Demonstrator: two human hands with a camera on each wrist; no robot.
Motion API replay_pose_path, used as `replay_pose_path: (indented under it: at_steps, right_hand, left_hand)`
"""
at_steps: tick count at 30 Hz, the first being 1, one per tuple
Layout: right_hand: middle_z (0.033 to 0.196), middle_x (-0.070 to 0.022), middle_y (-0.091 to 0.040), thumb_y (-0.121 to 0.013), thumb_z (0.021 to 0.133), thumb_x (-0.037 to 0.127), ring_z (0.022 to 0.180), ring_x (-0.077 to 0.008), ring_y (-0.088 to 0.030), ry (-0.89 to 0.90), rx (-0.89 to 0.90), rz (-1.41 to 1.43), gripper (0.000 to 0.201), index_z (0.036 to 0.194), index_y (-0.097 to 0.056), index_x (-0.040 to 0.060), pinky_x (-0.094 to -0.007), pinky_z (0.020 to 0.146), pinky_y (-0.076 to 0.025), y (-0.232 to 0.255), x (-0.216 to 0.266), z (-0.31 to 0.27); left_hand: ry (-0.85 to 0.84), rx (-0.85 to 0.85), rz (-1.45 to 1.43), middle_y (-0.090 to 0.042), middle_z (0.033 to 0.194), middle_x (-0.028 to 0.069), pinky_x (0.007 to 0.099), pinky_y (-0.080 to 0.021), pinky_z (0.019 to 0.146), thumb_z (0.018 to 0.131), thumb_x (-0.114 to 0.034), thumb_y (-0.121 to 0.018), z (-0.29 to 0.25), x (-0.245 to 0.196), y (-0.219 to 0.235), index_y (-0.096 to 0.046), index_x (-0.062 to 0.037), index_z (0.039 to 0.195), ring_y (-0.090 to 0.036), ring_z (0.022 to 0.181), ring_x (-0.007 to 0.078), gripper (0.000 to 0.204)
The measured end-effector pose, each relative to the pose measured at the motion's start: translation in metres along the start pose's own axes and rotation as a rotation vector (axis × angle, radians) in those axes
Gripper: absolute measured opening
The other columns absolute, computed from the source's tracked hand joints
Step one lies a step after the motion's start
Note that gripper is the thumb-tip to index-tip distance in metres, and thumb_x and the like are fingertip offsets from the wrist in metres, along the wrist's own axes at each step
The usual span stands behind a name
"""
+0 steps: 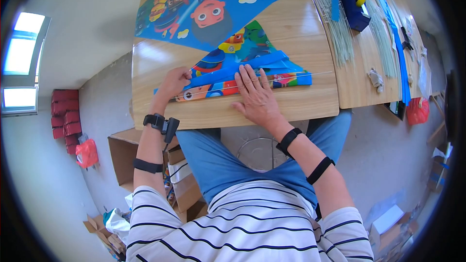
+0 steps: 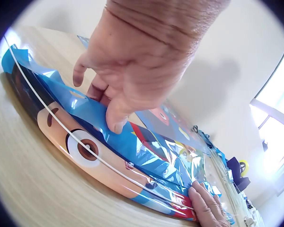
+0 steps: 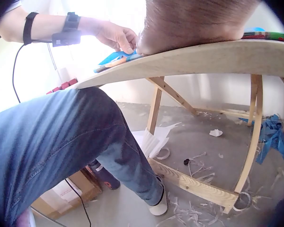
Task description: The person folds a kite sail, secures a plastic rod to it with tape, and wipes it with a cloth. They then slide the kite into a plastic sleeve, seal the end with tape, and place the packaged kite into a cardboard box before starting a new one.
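A printed plastic sheet (image 1: 293,78) with a blue edge strip (image 1: 213,77) lies folded near the table's front edge. Along it runs a thin white rod (image 1: 321,73), which crosses the printed eye in the left wrist view. At the sheet's left part, my left hand (image 1: 174,83) pinches the blue strip (image 2: 120,145) between thumb and fingers. My right hand (image 1: 257,98) rests flat on the sheet's middle, fingers spread and pointing away from me. In the right wrist view the right hand (image 3: 194,26) hides most of the sheet.
A larger printed sheet (image 1: 211,14) covers the table's far side. To the right are bundles of thin rods (image 1: 340,39), a tape dispenser (image 1: 353,7) with yellow tape, blue strips and a small clear bag (image 1: 375,80). Beneath the table, scraps (image 3: 199,165) litter the floor.
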State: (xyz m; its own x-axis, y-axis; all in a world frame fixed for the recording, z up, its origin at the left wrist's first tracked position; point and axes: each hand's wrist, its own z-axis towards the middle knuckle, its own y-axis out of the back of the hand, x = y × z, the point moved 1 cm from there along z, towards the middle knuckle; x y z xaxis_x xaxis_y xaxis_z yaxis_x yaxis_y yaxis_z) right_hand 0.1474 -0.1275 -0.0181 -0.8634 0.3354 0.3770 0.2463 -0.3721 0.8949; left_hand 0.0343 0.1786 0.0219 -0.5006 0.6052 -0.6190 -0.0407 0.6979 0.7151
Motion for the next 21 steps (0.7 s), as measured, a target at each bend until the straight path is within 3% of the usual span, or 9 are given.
replay_pose_path:
  at_steps: [8,17,21]
  right_hand:
    - [0.166,-0.0201,-0.03,-0.063,0.092,0.054,0.158,-0.033,-0.021,-0.003,-0.008,0.013,0.09,0.155,-0.037,-0.0036,-0.0541,0.128,-0.012,0.001,0.0,0.0]
    - [0.166,-0.0188,-0.03,-0.063,0.091,0.057,0.158,-0.0324,-0.021,-0.003,0.001,-0.01,0.09,0.155,-0.039,-0.0027,-0.0544,0.128,-0.012,0.002,0.0,0.0]
    - [0.166,-0.0178,-0.031,-0.063,0.091,0.058,0.158,-0.0319,-0.021,-0.013,0.009,-0.022,0.091,0.156,-0.039,-0.0015,-0.0549,0.128,-0.012,0.001,0.0,0.0]
  left_hand:
    - [0.062,0.056,-0.089,-0.065,0.092,0.0044,0.0307,-0.051,0.087,0.077,0.012,-0.064,0.002,0.018,0.006,-0.065,0.0007,0.094,-0.062,0.091,0.016,0.021]
    - [0.088,0.061,-0.068,-0.064,0.089,0.0029,0.0301,-0.05,0.083,0.076,0.014,-0.064,0.0,0.008,0.009,-0.064,0.0003,0.093,-0.058,0.087,0.0145,0.022]
    - [0.116,0.077,-0.114,-0.064,0.09,0.0023,0.0284,-0.049,0.074,0.082,0.011,-0.063,0.0,0.011,0.008,-0.065,-0.0003,0.093,-0.059,0.081,0.0123,0.016]
